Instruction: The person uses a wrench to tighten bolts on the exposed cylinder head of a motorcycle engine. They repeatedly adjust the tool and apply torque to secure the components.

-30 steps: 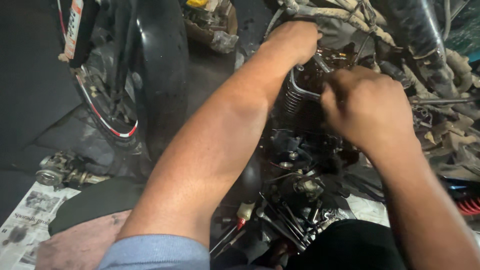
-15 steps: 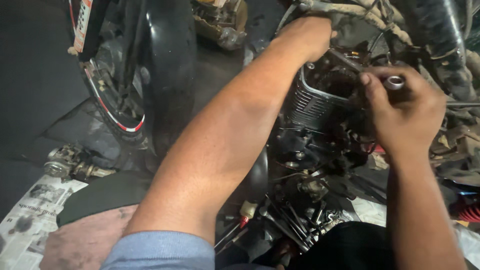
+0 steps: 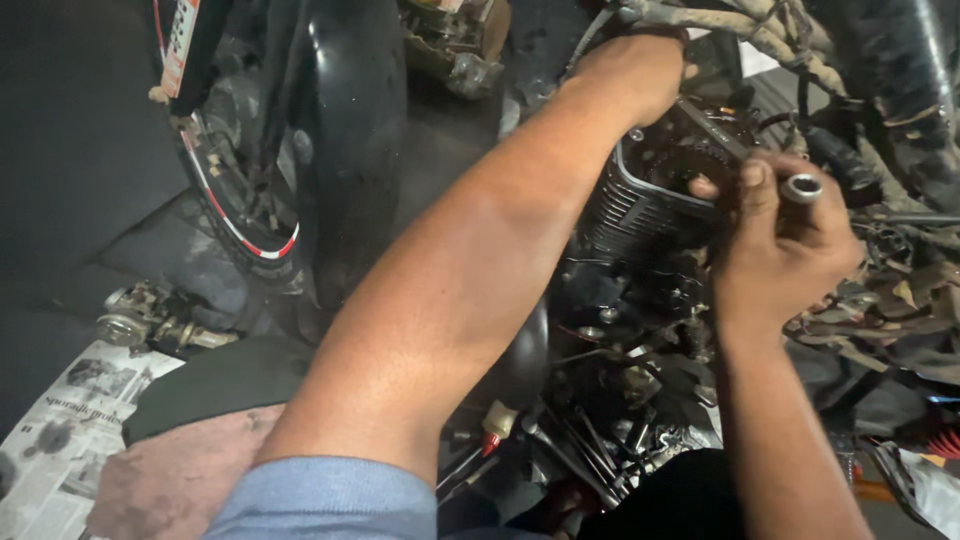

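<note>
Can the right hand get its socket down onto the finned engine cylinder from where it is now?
Probably yes. The right hand holds the socket just beside the finned engine cylinder, with nothing visible between them. The left hand rests at the far top of the engine, and the hoses sit off to the side.

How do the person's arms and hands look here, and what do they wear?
Both forearms are bare. The left arm has a light blue sleeve pushed up near the elbow. No sleeve shows on the right arm. The left hand and the right hand have no gloves, and dark grime marks the right fingers. No watch or ring is visible.
</note>
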